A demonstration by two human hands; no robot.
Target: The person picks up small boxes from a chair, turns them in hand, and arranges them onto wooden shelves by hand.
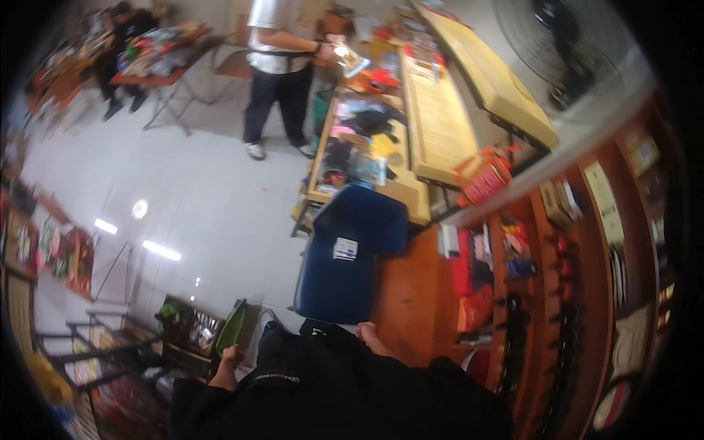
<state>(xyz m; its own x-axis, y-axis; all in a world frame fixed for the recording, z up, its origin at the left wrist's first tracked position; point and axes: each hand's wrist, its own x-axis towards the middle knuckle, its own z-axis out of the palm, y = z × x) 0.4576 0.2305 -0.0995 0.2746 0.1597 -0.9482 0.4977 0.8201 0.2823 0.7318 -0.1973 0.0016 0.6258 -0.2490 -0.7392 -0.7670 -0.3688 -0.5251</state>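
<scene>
My left hand (233,355) is low in the view, fingers curled, at the lower end of a green object (232,327) with a dark edge. Whether it grips that object cannot be told. Close to the near edge of a dark blue chair (335,280) is my right hand (367,331), its fingers curled and no held thing visible. The chair bears a white label with writing. To its right is an orange-brown wooden surface (410,297).
Shelves (536,330) with many goods line the right side. Ahead, a long table (313,192) holds mixed items, and a person (280,71) stands beside it. Another person (129,44) is near a red table (148,80). Metal frames (99,352) stand lower left.
</scene>
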